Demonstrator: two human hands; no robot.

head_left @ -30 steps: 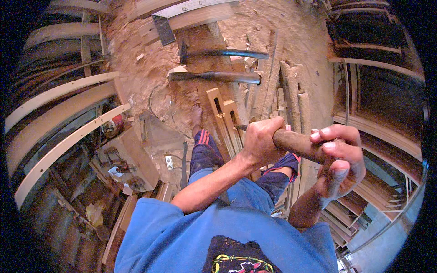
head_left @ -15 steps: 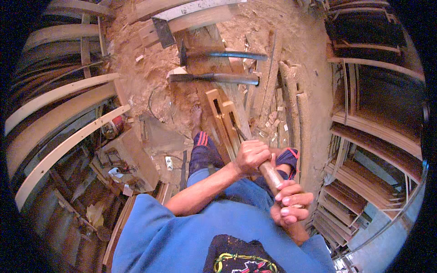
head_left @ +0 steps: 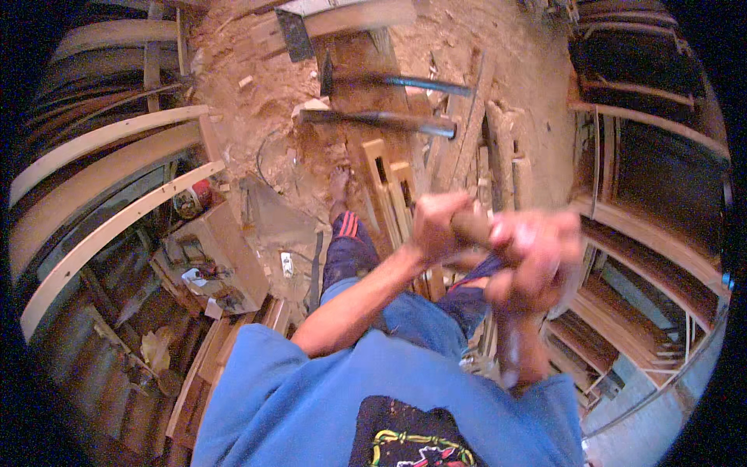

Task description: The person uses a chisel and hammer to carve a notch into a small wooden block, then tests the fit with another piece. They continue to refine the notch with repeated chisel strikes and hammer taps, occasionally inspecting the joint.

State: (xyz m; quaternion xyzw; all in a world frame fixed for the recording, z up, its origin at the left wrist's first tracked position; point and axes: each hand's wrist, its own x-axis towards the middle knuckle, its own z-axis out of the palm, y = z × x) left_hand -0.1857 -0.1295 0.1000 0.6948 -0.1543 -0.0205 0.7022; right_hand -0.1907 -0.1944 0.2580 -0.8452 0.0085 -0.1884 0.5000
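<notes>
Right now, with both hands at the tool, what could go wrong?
The left hand grips the tool near the slotted wood; a slip could scrape its knuckles. The bare foot beside that wood might be hurt if the tool drops. The hammer sticks out past the board, so a bump could shift it.

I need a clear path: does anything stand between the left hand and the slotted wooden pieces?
Nothing visible does: the left hand is right of the slotted wooden pieces; the blue-handled tool lies beyond.
</notes>
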